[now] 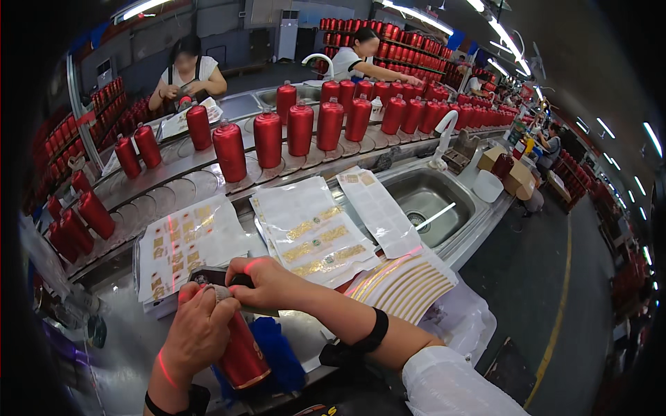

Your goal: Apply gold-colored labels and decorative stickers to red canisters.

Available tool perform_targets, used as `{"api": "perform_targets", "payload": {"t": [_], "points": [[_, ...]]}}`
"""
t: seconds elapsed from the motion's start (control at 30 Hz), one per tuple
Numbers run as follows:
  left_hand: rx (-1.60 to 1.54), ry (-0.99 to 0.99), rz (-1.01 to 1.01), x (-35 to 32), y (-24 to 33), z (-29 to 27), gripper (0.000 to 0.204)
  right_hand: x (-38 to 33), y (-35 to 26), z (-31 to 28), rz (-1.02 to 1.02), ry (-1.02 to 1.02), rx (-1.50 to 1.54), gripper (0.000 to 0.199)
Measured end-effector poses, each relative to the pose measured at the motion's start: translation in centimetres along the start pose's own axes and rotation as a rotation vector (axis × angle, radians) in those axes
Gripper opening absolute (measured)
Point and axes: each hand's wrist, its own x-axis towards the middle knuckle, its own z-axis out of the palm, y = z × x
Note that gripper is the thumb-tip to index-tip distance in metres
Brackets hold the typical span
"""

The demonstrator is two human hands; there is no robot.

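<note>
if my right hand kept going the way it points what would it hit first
Your right hand would likely meet your left hand, holding the red bottle, first; depth is unclear.

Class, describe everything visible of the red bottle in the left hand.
The bottle looks glossy metallic red, with gold marks and a gold line near its base. It is tilted, base toward the picture's bottom, with blue cloth beside it. The left hand grips its upper part; its neck is mostly hidden.

On the steel bench, gold-printed sheets lie in a left stack and a middle stack; a narrow sheet lies beside the inset sink. A white tub stands toward the bench's right end.
</note>
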Motion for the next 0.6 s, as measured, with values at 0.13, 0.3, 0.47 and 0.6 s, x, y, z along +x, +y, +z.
{"api": "perform_targets", "payload": {"t": [0.13, 0.3, 0.47, 0.6], "points": [[-0.044, 0.006, -0.025, 0.2, 0.0, -0.6, 0.032, 0.2, 0.1, 0.3, -0.013, -0.014, 0.035, 0.024], [-0.134, 0.174, -0.07, -0.5, -0.5, -1.0, 0.029, 0.7, 0.0, 0.4, -0.02, -0.05, 0.042, 0.024], [-0.255, 0.356, -0.31, -3.0, -1.2, -0.6, 0.026, 0.2, -0.6, -0.3, 0.151, -0.165, 0.253, 0.019], [-0.431, 0.458, -0.512, -4.8, -0.3, 0.2, 0.023, -0.2, -1.0, -0.5, 0.21, -0.119, 0.198, 0.016]]}}
